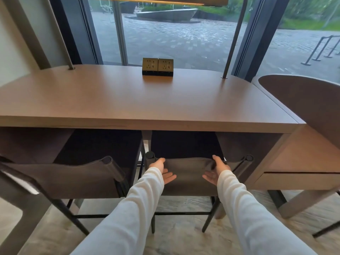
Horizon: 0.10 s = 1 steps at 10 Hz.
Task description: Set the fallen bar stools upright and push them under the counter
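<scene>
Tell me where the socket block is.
Head view: the socket block sits centre-back on the counter, close to the window, between the two slanted poles.

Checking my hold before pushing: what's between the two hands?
Only the backrest: its fabric spans from the left hand to the right hand, with nothing else there, as the head view shows.
</scene>
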{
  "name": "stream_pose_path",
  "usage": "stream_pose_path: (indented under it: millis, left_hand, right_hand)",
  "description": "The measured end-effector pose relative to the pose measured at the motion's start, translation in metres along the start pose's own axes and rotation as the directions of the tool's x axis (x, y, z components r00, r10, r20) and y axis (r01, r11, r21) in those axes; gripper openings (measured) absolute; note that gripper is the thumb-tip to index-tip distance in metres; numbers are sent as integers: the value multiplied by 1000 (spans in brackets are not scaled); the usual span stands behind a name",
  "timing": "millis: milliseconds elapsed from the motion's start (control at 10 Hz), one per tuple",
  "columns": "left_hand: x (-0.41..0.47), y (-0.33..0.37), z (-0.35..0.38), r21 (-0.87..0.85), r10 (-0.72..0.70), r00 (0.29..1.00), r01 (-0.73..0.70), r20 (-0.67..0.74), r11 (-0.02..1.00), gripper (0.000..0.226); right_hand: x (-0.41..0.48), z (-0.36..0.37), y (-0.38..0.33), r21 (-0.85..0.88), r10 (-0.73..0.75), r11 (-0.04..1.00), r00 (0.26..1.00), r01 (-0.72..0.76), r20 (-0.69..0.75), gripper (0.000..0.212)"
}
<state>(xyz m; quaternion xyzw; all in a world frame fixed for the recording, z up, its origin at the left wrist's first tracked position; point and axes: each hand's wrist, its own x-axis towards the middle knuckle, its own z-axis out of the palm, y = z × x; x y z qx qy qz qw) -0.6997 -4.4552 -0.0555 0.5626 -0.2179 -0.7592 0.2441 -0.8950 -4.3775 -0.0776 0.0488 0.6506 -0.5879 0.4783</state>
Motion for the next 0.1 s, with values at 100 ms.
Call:
stream_pose_path:
  millis: [100]
  left_hand:
    - [-5,-1,-17,106,-3,999,-2,46,994,42]
  right_hand:
    - [-14,3,9,-77,-65,995,998,63,-25,61]
